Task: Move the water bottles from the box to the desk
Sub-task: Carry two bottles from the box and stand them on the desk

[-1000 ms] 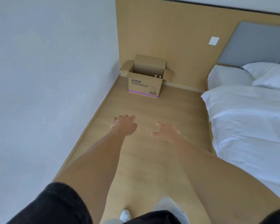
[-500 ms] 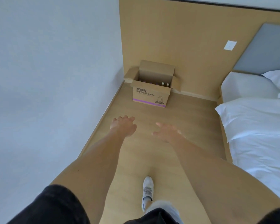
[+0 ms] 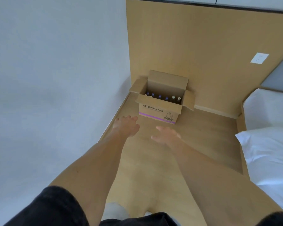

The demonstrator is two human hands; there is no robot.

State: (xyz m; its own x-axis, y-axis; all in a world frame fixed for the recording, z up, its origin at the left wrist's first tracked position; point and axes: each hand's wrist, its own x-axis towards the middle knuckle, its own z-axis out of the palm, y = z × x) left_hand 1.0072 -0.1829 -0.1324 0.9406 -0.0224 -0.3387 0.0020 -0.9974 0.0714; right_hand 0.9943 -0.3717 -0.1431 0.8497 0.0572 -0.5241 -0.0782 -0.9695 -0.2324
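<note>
An open cardboard box (image 3: 159, 111) with a purple stripe stands on the wooden floor in the corner, against the tan wall panel. Several water bottles (image 3: 162, 97) stand inside it; only their purple and white caps show. My left hand (image 3: 126, 125) reaches forward just short of the box's front left corner, fingers relaxed and empty. My right hand (image 3: 167, 135) is stretched out beside it, a little nearer to me, also open and empty. No desk is in view.
A white wall (image 3: 55, 79) runs along the left. A bed (image 3: 268, 144) with white bedding and a pillow fills the right side. A strip of wooden floor (image 3: 203, 141) lies between them. A wall socket (image 3: 259, 58) sits on the panel.
The box has come closer and looms larger, and more bottle caps show inside. Both hands stay outstretched and empty. The bed has slid toward the right edge.
</note>
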